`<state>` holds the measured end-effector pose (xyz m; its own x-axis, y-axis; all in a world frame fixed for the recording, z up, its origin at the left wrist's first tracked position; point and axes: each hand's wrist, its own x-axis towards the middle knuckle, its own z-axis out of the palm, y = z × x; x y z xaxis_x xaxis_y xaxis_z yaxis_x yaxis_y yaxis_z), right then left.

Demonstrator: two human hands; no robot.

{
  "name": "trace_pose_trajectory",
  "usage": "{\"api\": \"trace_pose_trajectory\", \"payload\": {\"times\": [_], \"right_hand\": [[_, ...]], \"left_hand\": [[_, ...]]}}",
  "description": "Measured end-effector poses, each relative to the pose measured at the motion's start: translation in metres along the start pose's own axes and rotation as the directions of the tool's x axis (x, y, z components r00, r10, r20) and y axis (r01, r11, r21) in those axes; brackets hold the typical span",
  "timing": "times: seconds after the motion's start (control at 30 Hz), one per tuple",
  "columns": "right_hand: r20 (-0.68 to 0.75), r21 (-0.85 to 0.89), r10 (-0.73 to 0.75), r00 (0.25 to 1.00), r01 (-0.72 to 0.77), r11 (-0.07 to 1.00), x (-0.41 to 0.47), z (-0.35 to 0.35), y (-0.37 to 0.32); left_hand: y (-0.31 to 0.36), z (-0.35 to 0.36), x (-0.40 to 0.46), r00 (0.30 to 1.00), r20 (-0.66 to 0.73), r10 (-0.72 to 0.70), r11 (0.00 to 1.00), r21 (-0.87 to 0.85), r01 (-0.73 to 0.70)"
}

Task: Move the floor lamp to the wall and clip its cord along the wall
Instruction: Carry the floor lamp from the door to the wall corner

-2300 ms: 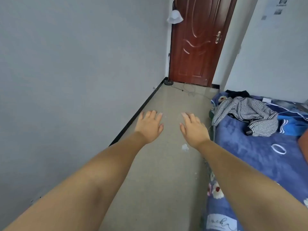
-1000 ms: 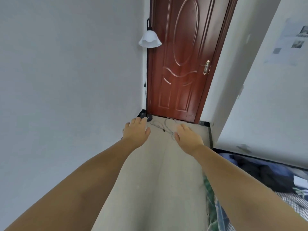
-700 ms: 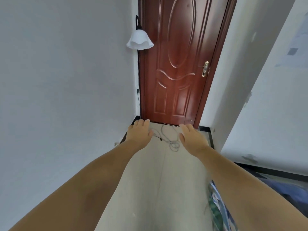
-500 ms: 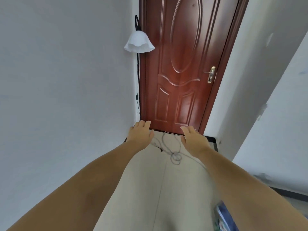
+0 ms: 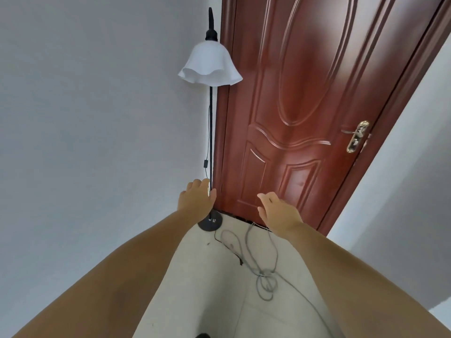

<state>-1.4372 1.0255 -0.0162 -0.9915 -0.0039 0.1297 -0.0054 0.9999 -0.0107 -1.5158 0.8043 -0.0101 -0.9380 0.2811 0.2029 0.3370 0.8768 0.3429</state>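
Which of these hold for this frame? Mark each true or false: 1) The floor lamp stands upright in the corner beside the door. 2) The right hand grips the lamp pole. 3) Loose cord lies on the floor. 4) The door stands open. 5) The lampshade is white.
1) True: the floor lamp stands upright beside the red-brown door.
2) False: the right hand is open and holds nothing; the left hand is the one at the pole.
3) True: the grey cord lies looped on the floor.
4) False: the door is shut.
5) True: the lampshade is white.
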Motion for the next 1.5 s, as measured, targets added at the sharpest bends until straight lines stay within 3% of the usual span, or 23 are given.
{"api": "trace_pose_trajectory", "payload": {"times": [0.4,0.67,0.9,1.07,1.23,1.33,1.5], "right_hand": [[0.040,0.110,0.096,0.995,-0.099,0.989,0.303,0.060,0.099],[0.158,0.204,0.061,0.986,-0.093,0.975,0.436,0.143,0.133],[0.266,0.325,-0.059,0.962,-0.032,0.945,0.551,0.253,0.168],[0.328,0.376,-0.084,0.941,-0.049,0.925,0.601,0.374,0.177],[0.460,0.461,-0.112,0.881,-0.130,0.878,0.625,0.512,0.158],[0.529,0.488,-0.090,0.844,-0.216,0.846,0.643,0.577,0.142],[0.681,0.499,-0.058,0.730,-0.405,0.766,0.665,0.654,0.106]], "left_hand": [[-0.026,0.089,0.317,0.991,0.125,-0.053,0.994,-0.087,0.064],[-0.048,0.165,0.425,0.970,0.204,-0.130,0.987,-0.070,0.146],[-0.085,0.257,0.504,0.890,0.314,-0.332,0.940,0.028,0.341],[-0.130,0.356,0.546,0.762,0.364,-0.535,0.812,-0.027,0.583],[-0.182,0.460,0.588,0.614,0.378,-0.693,0.538,-0.298,0.789],[-0.211,0.498,0.612,0.664,0.340,-0.666,0.425,-0.559,0.712],[-0.228,0.518,0.649,0.795,0.299,-0.527,0.381,-0.754,0.536]]}}
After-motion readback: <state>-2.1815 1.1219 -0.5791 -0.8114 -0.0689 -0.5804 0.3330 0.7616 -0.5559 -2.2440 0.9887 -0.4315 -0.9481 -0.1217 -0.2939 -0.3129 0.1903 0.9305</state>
